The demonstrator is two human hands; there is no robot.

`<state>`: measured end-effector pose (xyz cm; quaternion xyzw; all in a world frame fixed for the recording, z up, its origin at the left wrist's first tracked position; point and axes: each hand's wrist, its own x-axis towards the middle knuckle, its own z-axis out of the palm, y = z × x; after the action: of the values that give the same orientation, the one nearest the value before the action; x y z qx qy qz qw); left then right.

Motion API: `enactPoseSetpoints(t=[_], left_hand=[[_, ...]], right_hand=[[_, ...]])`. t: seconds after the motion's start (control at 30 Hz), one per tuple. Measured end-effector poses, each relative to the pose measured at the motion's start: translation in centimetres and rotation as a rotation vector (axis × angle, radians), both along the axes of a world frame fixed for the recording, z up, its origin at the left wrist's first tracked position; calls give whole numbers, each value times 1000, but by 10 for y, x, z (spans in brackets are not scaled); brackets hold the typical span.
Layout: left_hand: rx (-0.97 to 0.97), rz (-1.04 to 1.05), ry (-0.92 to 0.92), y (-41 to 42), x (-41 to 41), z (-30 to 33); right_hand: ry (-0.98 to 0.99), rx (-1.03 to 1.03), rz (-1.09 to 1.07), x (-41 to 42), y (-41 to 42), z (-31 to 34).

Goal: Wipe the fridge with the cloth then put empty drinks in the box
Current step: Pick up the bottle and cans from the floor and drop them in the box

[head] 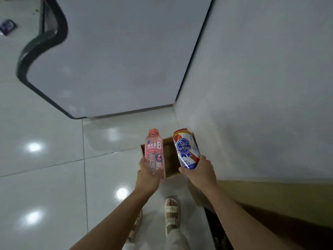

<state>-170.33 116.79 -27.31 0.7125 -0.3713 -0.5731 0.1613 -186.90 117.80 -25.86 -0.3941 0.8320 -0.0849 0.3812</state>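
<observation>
Head view, looking steeply down. Upper left to centre of frame: white fridge (111,56), door face closed, dark trim along its left edge; no cloth in view, so the wiping stage is judged finished and the drinks stage is in hand. Lower centre-left: left hand (148,177) wraps the base end of a pink vitamin bottle (154,150), fingers curled round the lower body, cap pointing toward top of frame. Bottle looks clear and see-through with no visible liquid level; judged empty, hence very light, thin-walled and easily dented. The hold low on the body is adequate; squeezing harder would crumple it, and the label film may be a little slick. Between and beneath the two drinks: cardboard box (170,172) on the tiled floor (45,141), top open, only part of the interior and near rim visible, contents cannot be judged. Lower centre-right: right hand (200,171) grips the bottom of a beer can (186,150), thumb and fingers round its lower third, top rim tilted away. Can judged empty and light; thin aluminium, smooth painted wall, slippery if wet, dents under pinch. Both drinks hang above the box opening, not touching it. Right of frame: plain white wall (261,87).
</observation>
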Motion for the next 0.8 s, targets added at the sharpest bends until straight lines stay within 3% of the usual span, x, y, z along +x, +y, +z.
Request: enactPoseSetpoints(t=[0.3,0.57,0.8], left_hand=[[183,76,-28,14,-58,-121],[260,40,-49,-14,-87,-281],[254,-5,-72,-50,-106,-422]], right_hand=[[-97,199,-35,-47,-16,-143],[-127,268,-141,-73,-45,-307],[-41,248,-21,-89,-78,-431]])
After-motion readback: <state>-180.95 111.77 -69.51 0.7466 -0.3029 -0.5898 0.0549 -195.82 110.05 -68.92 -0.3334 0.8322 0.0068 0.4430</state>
